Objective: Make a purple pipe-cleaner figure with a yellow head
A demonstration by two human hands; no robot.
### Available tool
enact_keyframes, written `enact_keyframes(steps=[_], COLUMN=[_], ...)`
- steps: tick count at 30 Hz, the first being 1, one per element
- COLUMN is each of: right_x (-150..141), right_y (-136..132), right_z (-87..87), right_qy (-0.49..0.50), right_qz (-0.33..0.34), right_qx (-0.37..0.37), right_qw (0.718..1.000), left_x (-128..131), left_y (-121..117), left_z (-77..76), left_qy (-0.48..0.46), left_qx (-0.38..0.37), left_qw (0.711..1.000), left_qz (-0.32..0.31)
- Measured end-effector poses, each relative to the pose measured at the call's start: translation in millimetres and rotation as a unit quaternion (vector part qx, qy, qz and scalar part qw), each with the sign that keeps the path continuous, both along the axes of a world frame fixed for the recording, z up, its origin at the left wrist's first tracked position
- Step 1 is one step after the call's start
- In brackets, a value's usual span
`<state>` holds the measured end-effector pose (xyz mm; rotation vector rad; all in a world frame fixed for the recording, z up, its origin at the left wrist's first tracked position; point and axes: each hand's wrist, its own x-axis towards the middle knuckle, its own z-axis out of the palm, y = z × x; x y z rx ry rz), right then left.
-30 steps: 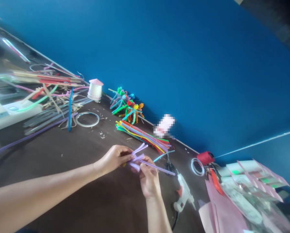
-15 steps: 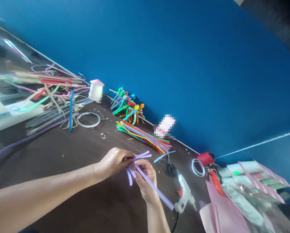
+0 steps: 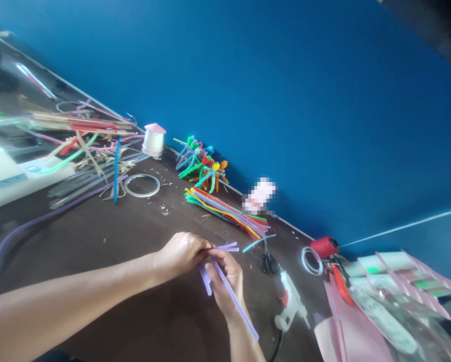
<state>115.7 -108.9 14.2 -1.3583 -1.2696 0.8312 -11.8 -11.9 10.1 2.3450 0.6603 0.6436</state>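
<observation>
The left hand (image 3: 182, 255) and right hand (image 3: 225, 286) are pressed close together, pinching purple pipe cleaners (image 3: 240, 308) above the dark table (image 3: 78, 236). The short purple ends have now come closer together, and one long piece still sticks down past the right hand.

The single camera, worn on the person's head, looks forward and down from close above a dark table (image 3: 97, 241). It is rolled, so the blue wall (image 3: 285, 100) slants across the far side, with the left hand (image 3: 180, 255) and right hand (image 3: 225, 286) low and near.
</observation>
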Motion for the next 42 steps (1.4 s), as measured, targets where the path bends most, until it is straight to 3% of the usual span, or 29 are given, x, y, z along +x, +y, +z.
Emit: enact_keyframes(steps=[3, 7, 17, 23, 27, 32, 37, 42], right_x=[-1.8, 2.4, 6.0, 8.1, 9.2, 12.5, 14.9, 12.5], right_y=[2.1, 6.4, 9.9, 11.0, 10.9, 11.2, 10.5, 7.2], right_z=[-0.7, -8.4, -15.0, -16.9, -14.1, -10.9, -9.5, -5.7], right_qy=[-0.009, 0.030, 0.100, 0.115, 0.118, 0.179, 0.252, 0.282], right_qz=[-0.058, -0.090, -0.092, -0.085, -0.084, -0.063, -0.036, -0.008], right_qx=[0.016, -0.019, -0.023, -0.021, -0.034, -0.050, -0.063, -0.057], right_qw=[0.998, 0.995, 0.990, 0.989, 0.989, 0.981, 0.965, 0.958], left_x=[0.0, 0.3, 0.7, 4.4, 7.1, 6.0, 2.9, 3.9], left_y=[-0.8, -0.8, -0.4, -0.8, -1.5, -0.8, -0.1, -0.9], left_z=[2.2, 4.7, 7.5, 5.6, 4.5, 10.0, 15.5, 7.6], left_qy=[0.000, -0.018, -0.058, -0.087, -0.104, -0.128, -0.140, -0.175], left_qx=[-0.017, -0.036, -0.109, -0.206, -0.316, -0.451, -0.541, -0.613], left_qw=[0.999, 0.998, 0.992, 0.975, 0.943, 0.881, 0.823, 0.758], left_qz=[0.033, 0.058, 0.022, 0.009, -0.005, -0.065, -0.103, -0.137])
